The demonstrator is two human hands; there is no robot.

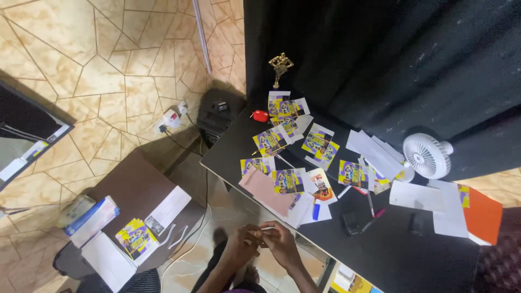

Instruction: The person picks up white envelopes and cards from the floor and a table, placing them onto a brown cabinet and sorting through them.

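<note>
Hands meet below worktop (255, 163) edge: left hand (242, 245) and right hand (280, 242) both pinched on small white strip (267, 229). Strip looks light, thin, flexible; best held by ends, gently.

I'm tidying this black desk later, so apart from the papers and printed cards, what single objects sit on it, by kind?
White fan: 1
Gold trophy figurine: 1
Small red object: 1
Orange folder: 1
Total: 4
Both hands, left hand and right hand, meet below the desk edge over something too small to identify.
</note>
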